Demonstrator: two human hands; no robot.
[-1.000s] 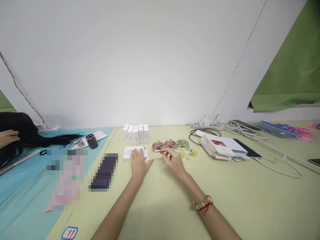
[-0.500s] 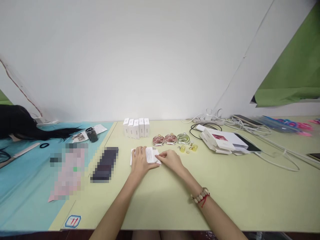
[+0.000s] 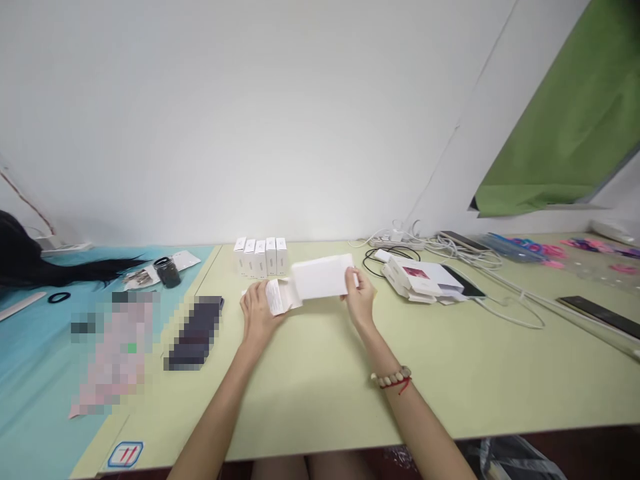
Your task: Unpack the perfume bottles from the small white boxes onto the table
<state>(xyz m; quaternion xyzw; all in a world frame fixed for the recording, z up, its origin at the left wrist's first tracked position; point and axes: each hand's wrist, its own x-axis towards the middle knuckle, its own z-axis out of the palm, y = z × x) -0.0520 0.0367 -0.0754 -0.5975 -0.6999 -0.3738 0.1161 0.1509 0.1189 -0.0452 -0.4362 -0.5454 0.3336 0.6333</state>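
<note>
Head view: I look forward and down across a pale yellow-green table [image 3: 310,387], with both hands near its middle.
Slab: the plain white slab [image 3: 323,277] is between my hands, seemingly lifted off the table. Its long axis runs left to right, the right end a little higher in view, and its broad face is turned toward me.
Carton: the white carton [image 3: 277,298] is just left of the slab, its open, flapped end pointing right, toward the slab's left end.
Hard to make out: whether the slab's left end sits inside the carton or only against it, I cannot tell. The print on the flap is too small to read. My left hand covers much of the carton; a yellow sliver beside my right hand is unclear.
Left hand: my left hand [image 3: 259,310] grips the carton, fingers curled over its top, the forearm slanting up from the bottom edge.
Right hand: my right hand [image 3: 359,297] grasps the slab's right end, thumb on the front, the other fingers mostly hidden behind. A beaded bracelet [image 3: 393,378] circles that wrist.
Small boxes: five white boxes [image 3: 260,259] stand upright behind the carton, near the wall.
Cut off: both forearms, at the bottom edge.
</note>
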